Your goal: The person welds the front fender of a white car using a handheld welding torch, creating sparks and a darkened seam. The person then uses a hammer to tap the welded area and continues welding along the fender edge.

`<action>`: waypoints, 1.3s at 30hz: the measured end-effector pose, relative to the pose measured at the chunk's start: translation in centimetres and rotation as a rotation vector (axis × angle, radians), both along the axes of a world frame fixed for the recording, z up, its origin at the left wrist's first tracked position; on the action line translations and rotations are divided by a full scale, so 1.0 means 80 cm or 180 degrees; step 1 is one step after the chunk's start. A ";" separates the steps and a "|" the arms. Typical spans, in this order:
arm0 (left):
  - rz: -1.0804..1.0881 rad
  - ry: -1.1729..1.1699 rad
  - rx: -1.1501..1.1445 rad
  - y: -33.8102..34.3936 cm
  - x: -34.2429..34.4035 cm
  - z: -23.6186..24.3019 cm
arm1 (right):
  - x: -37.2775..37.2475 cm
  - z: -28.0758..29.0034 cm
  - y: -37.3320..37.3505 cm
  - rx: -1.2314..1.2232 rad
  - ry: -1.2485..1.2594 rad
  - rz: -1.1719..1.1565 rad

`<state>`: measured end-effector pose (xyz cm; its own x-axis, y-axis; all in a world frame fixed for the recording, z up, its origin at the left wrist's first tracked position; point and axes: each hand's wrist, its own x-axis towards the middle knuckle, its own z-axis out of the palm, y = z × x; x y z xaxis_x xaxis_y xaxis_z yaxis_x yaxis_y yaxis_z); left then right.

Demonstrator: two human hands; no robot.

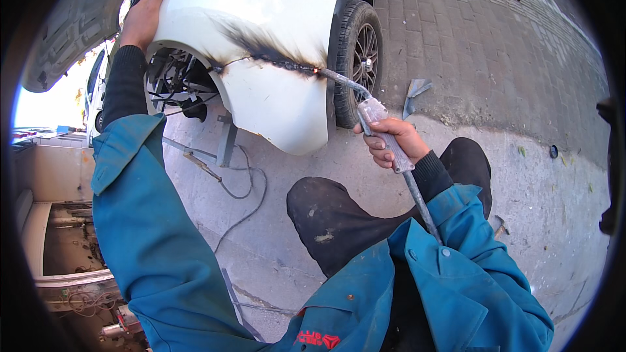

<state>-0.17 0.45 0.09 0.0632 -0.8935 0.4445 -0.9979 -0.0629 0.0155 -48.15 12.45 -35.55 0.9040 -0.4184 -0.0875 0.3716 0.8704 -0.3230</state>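
A white car fender [274, 91] fills the upper middle, with a black scorched line [267, 52] running across it. My right hand [391, 140] grips a metal torch [375, 114] by its handle. The torch's thin nozzle reaches up and left to the right end of the scorched line, where a small glow [318, 70] shows. A hose runs from the handle back toward my jacket. My left hand [145, 16] lies flat on the top of the fender at the upper left, above the open wheel arch [179, 81].
A car wheel [358, 55] with a dark tyre stands right of the fender. Cables [244, 182] lie on the concrete below the fender. A metal scrap [414, 91] rests by the brick paving. My dark-trousered knee [332, 221] sits low in the middle.
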 end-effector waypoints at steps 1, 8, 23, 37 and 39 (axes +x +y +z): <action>0.0064 0.0135 -0.0004 0.000 -0.001 -0.001 | 0.000 -0.001 0.000 -0.0018 0.0037 -0.0008; 0.0212 0.0536 0.0007 -0.004 -0.001 0.003 | -0.001 0.002 0.000 -0.0025 0.0061 -0.0052; 0.0036 0.0669 -0.0261 -0.001 -0.007 0.000 | -0.005 0.013 0.004 -0.0132 0.0219 -0.0132; -0.0071 0.0432 -0.0227 -0.009 -0.003 -0.003 | -0.007 0.033 0.010 -0.0328 0.0598 -0.0177; -0.0116 0.0346 -0.0163 -0.008 -0.004 -0.002 | -0.006 0.034 0.011 -0.0364 0.0590 -0.0190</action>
